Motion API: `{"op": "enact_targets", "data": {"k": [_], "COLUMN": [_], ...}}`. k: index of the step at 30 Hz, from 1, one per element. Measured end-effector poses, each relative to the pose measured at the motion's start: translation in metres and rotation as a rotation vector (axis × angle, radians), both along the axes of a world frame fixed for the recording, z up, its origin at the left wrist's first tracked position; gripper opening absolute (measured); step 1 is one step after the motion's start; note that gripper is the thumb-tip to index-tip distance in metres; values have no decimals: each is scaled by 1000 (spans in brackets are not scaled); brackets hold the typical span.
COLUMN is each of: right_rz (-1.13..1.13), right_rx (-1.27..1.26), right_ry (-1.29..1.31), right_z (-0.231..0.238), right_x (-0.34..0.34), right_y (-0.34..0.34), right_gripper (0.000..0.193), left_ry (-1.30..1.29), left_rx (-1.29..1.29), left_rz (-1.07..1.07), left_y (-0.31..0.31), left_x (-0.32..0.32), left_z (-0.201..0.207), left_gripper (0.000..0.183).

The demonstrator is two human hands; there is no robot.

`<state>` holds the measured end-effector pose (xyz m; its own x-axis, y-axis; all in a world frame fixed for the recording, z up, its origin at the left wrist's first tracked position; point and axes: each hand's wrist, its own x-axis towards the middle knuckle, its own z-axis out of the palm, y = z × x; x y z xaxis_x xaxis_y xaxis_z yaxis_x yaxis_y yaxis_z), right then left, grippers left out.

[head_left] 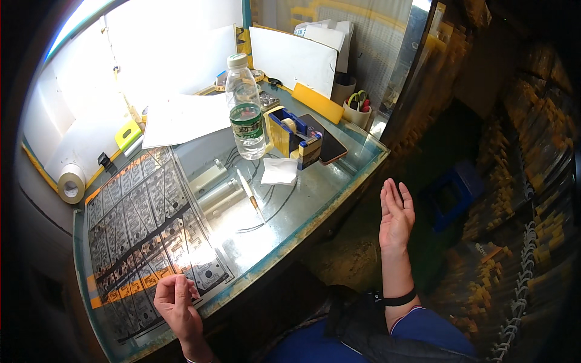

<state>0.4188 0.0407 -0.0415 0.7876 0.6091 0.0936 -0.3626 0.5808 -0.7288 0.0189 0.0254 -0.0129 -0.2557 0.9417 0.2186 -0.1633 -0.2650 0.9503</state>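
At the near edge of the glass-topped table, my left hand [177,300] is closed in a pinch, thumb against the forefinger. It is over the near edge of a large film sheet [139,227] with dark circuit patterns and orange strips. Whatever the fingertips may hold is too small to make out. My right hand [396,213] is raised beyond the table's right edge, fingers stretched out, touching nothing. A brown-and-white pen-like tool [247,191] lies on the glass, near a white paper square [279,172].
A plastic water bottle [247,118] stands beside a tape dispenser [289,132] and a phone [327,144]. Behind are a cup with scissors [357,113] and white paper [181,121]. A tape roll [72,184] sits at the left. Spiral-bound hanging racks [521,284] line the right; a blue stool [452,192] stands below.
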Motion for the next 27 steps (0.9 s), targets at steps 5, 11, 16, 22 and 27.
{"op": "enact_targets", "data": {"k": [5, 11, 16, 22, 27], "right_rz": [39, 90, -109, 263, 285], "right_rx": [38, 98, -55, -139, -71], "right_ry": [0, -45, -627, -1150, -1742], "right_z": [2, 10, 13, 43, 69], "right_x": [-3, -6, -12, -40, -83], "right_y": [-2, -8, -7, 14, 62], "right_gripper": [27, 22, 17, 16, 31], "left_ry": [-7, -5, -4, -58, -58], "left_rx": [-3, -5, -8, -48, -32], "left_rz": [3, 6, 18, 4, 0], "left_y": [0, 0, -2, -1, -1], "left_x": [1, 2, 0, 5, 3], "left_z": [1, 0, 1, 5, 5], "left_gripper": [9, 9, 8, 6, 6]}}
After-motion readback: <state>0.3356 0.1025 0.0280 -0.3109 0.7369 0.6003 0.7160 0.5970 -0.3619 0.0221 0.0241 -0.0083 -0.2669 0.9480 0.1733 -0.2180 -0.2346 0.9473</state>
